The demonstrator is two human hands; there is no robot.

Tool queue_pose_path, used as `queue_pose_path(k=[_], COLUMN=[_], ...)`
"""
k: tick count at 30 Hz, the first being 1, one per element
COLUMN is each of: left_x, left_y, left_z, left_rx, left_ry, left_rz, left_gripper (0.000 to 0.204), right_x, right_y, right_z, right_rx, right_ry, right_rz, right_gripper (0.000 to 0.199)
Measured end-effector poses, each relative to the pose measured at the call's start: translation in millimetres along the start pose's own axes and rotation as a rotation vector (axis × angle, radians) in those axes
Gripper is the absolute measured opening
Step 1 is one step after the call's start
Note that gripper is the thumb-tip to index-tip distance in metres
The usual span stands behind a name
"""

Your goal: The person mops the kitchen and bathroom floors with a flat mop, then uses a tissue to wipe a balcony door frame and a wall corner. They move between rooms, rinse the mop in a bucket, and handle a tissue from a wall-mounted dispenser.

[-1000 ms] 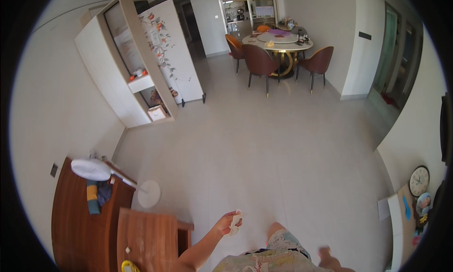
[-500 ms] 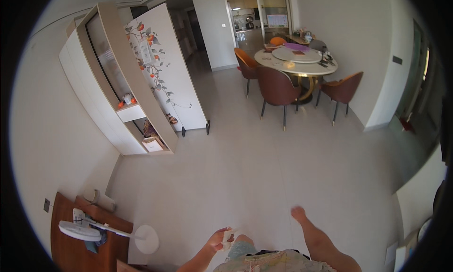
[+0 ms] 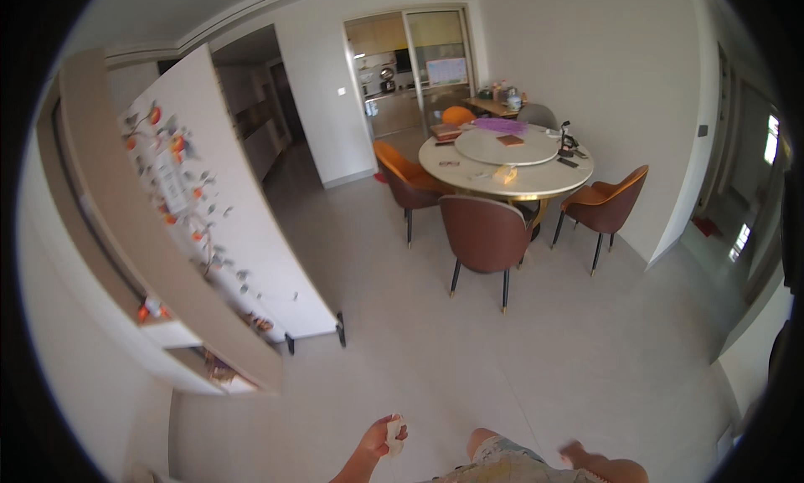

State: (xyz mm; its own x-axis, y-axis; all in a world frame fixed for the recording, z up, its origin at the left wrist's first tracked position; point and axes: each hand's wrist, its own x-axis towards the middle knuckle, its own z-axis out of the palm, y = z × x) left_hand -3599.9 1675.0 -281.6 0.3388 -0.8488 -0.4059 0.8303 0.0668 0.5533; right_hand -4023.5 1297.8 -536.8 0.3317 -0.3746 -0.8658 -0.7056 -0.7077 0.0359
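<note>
A crumpled piece of white tissue point(image 3: 394, 437) is in my left hand point(image 3: 377, 435), low in the picture and left of my body. The fingers are closed around it, and part of it hangs out below them. At the lower right, beside my thigh, my right hand point(image 3: 574, 453) hangs by my side, away from any object. Motion and its small size blur its fingers. Both hands are over the bare tiled floor point(image 3: 419, 349). Patterned light clothing point(image 3: 511, 470) shows between them.
Ahead stands a round table point(image 3: 536, 182) with a raised turntable point(image 3: 477, 148). Brown and orange chairs point(image 3: 486, 236) surround it. On the left are a shelf cabinet point(image 3: 109, 207) and a white panel painted with fruit branches point(image 3: 260, 257). A glass doorway point(image 3: 435, 48) lies beyond.
The table, chairs and panel now appear larger and nearer. The fan and wooden furniture at lower left have left the view. My left hand still holds the tissue; my right arm has swung lower.
</note>
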Motion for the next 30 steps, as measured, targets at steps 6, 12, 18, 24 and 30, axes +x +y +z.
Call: queue_pose_path(k=[6,12,18,24,30], left_x=[157.0,244.7,341.3,502.6,685.3], left_y=[132.5,303.1,454.6,650.1,871.7], left_z=[-91.7,-113.4,-189.2,-270.9,-279.5], left_rx=[-0.277,-0.173,-0.259,-0.364,-0.195], left_ry=[-0.009,0.087,0.145,0.254,0.085], left_rz=[-0.172,-0.028,0.228,0.145,0.154], left_gripper=[0.017,0.015,0.013,0.022,0.014], right_x=[44.2,235.0,306.9,354.2,495.9], right_y=[7.9,-262.9,-626.3,-768.1,-646.5], right_z=[-58.7,-405.5,-852.7,-1006.7,-950.8], right_rx=[0.095,-0.145,0.953,0.746,-0.474], right_ry=[-0.102,0.425,0.686,0.65,0.397], right_rz=[0.248,-0.192,-0.954,-1.137,-0.332], right_gripper=[0.029,0.02,0.017,0.016,0.018])
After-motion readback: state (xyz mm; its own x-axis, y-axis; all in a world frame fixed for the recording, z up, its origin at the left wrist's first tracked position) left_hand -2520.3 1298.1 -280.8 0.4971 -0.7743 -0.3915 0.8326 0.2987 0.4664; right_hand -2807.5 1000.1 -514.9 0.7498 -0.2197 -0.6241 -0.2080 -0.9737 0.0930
